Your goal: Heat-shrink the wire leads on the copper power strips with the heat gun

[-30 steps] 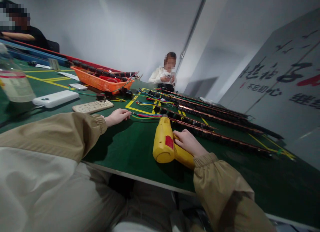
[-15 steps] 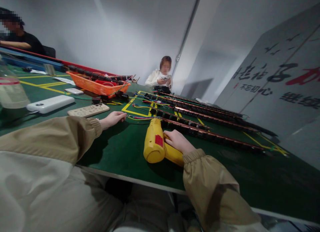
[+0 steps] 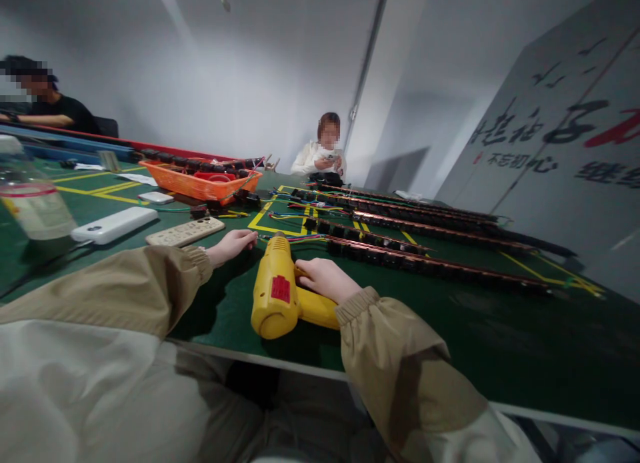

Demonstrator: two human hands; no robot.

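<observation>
My right hand (image 3: 327, 278) is wrapped around the handle of a yellow heat gun (image 3: 274, 296) with a red label, its nozzle directed away from me. Just left of the nozzle, my left hand (image 3: 233, 245) pinches the ends of a bundle of coloured wires (image 3: 305, 239). The bundle runs behind the nozzle to a long strip of black blocks with copper-coloured bars (image 3: 400, 260). The heat gun's nozzle hides part of the wires, and I cannot make out whether it touches them.
More long strips (image 3: 440, 228) lie behind on the green table (image 3: 475, 356). At left are a phone (image 3: 185, 232), a white power bank (image 3: 115, 224), a plastic bottle (image 3: 37, 206) and an orange basket (image 3: 193, 185) of parts. A person (image 3: 320, 158) sits across, another (image 3: 55, 106) far left.
The heat gun has moved left along the wires, towards my left hand. My left hand keeps its pinch on the wire ends. The whole view has shifted slightly.
</observation>
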